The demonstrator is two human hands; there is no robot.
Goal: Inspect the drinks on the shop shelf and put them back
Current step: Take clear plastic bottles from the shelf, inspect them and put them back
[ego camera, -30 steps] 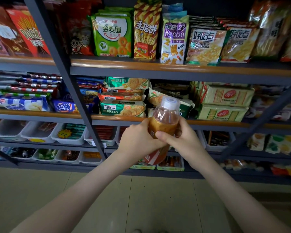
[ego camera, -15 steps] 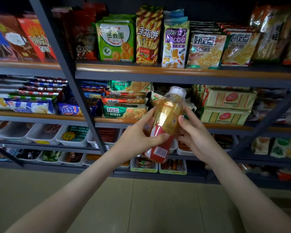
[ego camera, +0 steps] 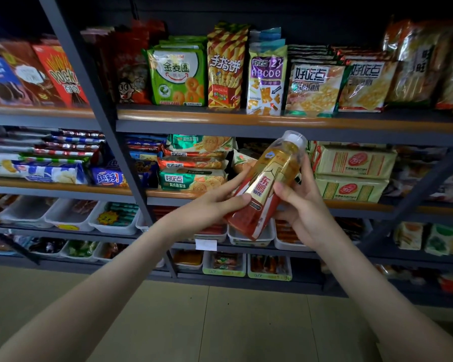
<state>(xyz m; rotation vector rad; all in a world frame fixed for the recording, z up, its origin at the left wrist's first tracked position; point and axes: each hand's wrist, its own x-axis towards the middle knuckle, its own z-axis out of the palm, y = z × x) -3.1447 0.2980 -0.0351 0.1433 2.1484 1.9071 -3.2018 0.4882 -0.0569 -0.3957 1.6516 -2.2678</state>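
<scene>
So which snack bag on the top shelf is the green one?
The green bag printed with orange rings, standing between the dark red cartoon-face bag and the red-and-yellow striped bag. Its whole front is green.

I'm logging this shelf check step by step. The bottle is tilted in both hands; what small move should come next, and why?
Probably twist the bottle slightly between the left hand and right hand to bring the label's hidden side round. Only its front faces the camera, and both hands grip it, with the cap tilted up to the right.
</scene>
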